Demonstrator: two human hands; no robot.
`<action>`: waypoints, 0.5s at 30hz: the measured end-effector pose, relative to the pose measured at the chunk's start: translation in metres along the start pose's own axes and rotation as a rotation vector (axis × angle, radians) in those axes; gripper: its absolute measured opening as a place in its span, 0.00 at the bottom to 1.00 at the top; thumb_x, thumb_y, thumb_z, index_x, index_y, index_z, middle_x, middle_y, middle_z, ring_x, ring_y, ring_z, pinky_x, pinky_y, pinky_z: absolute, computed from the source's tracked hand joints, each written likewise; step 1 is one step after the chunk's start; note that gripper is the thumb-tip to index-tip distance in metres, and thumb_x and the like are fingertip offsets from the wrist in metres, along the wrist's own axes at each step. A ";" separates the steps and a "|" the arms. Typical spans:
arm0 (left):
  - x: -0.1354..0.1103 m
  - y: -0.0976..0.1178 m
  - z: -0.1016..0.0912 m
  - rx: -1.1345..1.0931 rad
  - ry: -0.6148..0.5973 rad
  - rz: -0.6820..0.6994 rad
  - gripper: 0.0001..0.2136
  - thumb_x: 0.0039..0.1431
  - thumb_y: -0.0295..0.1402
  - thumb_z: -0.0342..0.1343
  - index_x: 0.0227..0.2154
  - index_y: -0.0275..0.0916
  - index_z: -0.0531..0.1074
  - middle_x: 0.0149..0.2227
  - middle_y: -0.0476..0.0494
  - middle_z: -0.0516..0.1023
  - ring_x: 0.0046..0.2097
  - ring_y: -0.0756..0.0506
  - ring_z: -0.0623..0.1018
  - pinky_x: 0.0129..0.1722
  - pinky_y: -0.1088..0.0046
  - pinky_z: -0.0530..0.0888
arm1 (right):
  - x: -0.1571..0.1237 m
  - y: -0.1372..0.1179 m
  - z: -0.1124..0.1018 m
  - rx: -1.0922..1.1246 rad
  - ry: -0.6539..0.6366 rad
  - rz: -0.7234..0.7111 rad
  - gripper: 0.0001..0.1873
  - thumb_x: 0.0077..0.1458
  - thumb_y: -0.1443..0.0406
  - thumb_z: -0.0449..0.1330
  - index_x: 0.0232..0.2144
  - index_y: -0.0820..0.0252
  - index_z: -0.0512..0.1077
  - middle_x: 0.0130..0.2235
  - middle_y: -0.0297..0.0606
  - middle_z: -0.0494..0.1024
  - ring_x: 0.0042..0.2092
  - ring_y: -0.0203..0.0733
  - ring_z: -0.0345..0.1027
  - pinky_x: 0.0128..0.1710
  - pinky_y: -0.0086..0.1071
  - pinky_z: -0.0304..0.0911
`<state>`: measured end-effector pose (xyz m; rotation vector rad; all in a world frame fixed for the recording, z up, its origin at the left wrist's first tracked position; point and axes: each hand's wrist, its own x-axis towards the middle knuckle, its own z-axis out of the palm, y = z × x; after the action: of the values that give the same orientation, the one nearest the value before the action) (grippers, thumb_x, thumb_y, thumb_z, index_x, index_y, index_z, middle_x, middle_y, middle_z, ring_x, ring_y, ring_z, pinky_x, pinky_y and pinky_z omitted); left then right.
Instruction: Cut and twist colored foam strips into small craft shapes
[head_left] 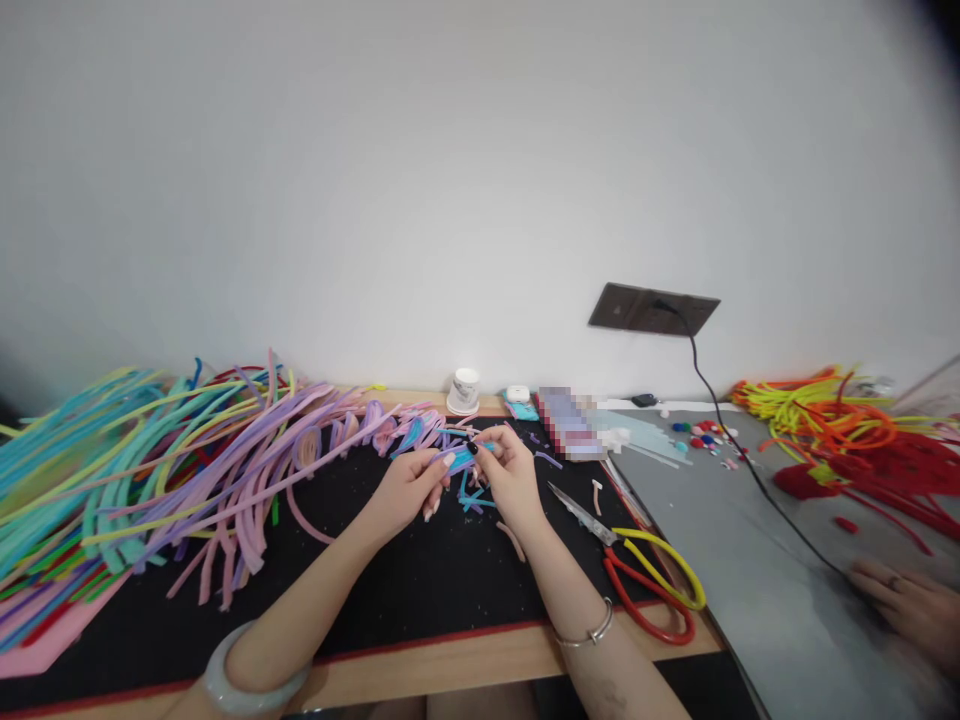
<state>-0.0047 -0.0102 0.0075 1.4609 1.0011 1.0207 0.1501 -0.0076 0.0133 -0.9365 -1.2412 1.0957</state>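
Observation:
My left hand (411, 487) and my right hand (512, 470) meet over the black mat (420, 580) and pinch the two ends of a short blue pipe cleaner piece (466, 456). Both hands have their fingers closed on it. Just below them lie small blue offcuts (472, 498) on the mat. A pale bangle (244, 672) is on my left wrist and a thin silver bracelet (590, 630) on my right.
A big heap of pink, purple, teal and yellow pipe cleaners (165, 450) fills the left. Scissors (637, 560) with red and yellow handles lie right of my hands. A white cup (465, 389) stands by the wall. Another person's hand (911, 605) rests at the right, near red and yellow pipe cleaners (847, 430).

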 end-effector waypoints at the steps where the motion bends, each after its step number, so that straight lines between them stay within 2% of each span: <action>1: 0.000 0.000 0.000 -0.010 0.012 0.002 0.17 0.57 0.45 0.50 0.21 0.37 0.64 0.11 0.56 0.63 0.12 0.55 0.62 0.14 0.80 0.60 | 0.001 0.001 0.000 0.049 -0.006 0.016 0.09 0.50 0.62 0.60 0.34 0.59 0.65 0.18 0.25 0.66 0.18 0.29 0.56 0.19 0.23 0.52; 5: 0.002 -0.003 0.000 -0.028 0.104 0.036 0.17 0.57 0.46 0.50 0.21 0.38 0.64 0.11 0.57 0.62 0.13 0.55 0.62 0.14 0.80 0.60 | 0.004 0.009 0.002 0.178 -0.093 0.075 0.19 0.46 0.56 0.64 0.36 0.58 0.63 0.20 0.27 0.70 0.18 0.30 0.58 0.17 0.23 0.54; 9: 0.002 -0.002 0.002 -0.006 0.106 0.051 0.17 0.57 0.46 0.50 0.21 0.38 0.63 0.12 0.57 0.63 0.13 0.55 0.62 0.14 0.80 0.60 | 0.002 0.014 0.006 0.091 -0.275 0.101 0.15 0.47 0.56 0.64 0.30 0.61 0.67 0.20 0.28 0.69 0.18 0.29 0.58 0.18 0.24 0.55; 12: 0.001 -0.003 0.003 0.000 0.073 0.051 0.18 0.58 0.45 0.49 0.20 0.38 0.63 0.11 0.56 0.63 0.12 0.55 0.62 0.13 0.80 0.60 | -0.001 0.012 0.008 0.043 -0.285 0.096 0.14 0.47 0.56 0.64 0.26 0.61 0.68 0.20 0.29 0.68 0.18 0.29 0.57 0.17 0.24 0.53; 15: 0.001 -0.006 0.004 -0.032 0.065 0.039 0.17 0.58 0.45 0.49 0.21 0.38 0.64 0.11 0.56 0.63 0.12 0.55 0.61 0.13 0.80 0.59 | -0.002 0.009 0.010 0.072 -0.259 0.084 0.14 0.46 0.57 0.64 0.27 0.61 0.69 0.21 0.30 0.69 0.19 0.29 0.56 0.18 0.25 0.53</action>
<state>-0.0008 -0.0094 0.0015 1.4340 1.0016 1.1140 0.1396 -0.0076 0.0051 -0.8156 -1.3711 1.3525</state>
